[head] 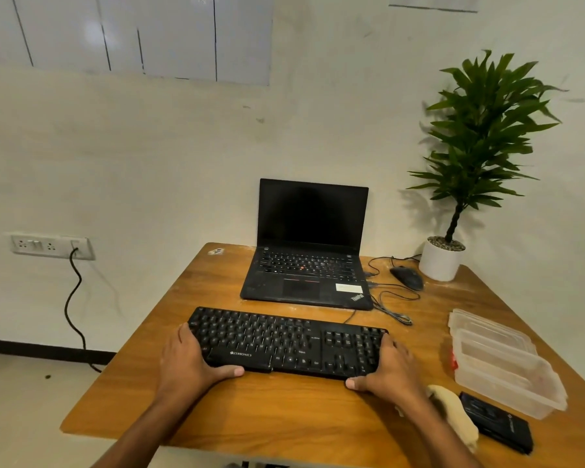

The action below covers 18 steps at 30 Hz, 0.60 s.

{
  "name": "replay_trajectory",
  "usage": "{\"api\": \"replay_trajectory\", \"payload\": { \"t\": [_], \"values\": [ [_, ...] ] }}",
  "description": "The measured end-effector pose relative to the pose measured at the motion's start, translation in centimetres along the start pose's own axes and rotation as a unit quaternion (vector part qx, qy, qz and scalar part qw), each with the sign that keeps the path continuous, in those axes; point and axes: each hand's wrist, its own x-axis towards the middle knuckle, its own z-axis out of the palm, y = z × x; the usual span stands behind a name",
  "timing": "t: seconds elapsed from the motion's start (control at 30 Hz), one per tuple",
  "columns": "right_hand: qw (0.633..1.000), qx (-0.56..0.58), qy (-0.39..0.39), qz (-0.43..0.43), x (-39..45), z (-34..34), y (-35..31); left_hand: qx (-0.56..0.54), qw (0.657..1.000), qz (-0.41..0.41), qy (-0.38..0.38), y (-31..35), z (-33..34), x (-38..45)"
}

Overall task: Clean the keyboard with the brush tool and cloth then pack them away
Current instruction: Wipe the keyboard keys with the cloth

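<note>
Low in the frame's centre, the black keyboard (289, 344) lay on the wooden table (284, 410). The left hand (187, 361) gripped its left end and the right hand (387, 369) its right end, thumbs along the near edge, forearms angling in from below.

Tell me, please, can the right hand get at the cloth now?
Probably yes. The cloth lies on the table just beside the right hand, toward the near right edge, with nothing between them. But that hand now grips the keyboard end and must let go first.
</note>
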Motion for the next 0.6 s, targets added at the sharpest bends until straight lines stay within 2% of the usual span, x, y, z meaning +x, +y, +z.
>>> {"api": "replay_trajectory", "payload": {
  "t": [0.6],
  "values": [
    [0.999,0.036,0.005,0.011,5.7,-2.4,0.7,-0.091,0.996,-0.009,0.022,4.2,2.2,2.6]
  ]
}}
